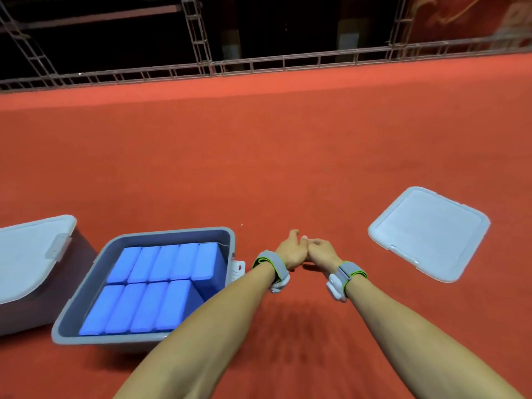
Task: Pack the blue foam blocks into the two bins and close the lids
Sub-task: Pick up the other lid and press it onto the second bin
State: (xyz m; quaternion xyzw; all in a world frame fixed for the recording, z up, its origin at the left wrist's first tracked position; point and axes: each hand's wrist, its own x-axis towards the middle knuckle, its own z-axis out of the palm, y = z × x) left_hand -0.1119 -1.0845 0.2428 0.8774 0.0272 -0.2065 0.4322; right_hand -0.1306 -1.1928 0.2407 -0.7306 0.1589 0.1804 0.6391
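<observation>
Red carpet floor (288,145) w/ metal truss (259,64) behind; left hand (290,251) & right hand (322,250) loosely curled, touching, grasping nothing.

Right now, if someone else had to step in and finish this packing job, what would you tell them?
Left hand and right hand: fingers loosely curled, touching each other over the red carpet, holding nothing.
Open bin, left of the hands: packed with blue foam blocks, nine visible; no lid on it.
Loose lid: flat on the carpet to the right.
Second bin, far left: its lid is on; latching unclear.
Done: blocks packed, no loose ones in view.
Left: fetch the loose lid and close the open bin.
</observation>
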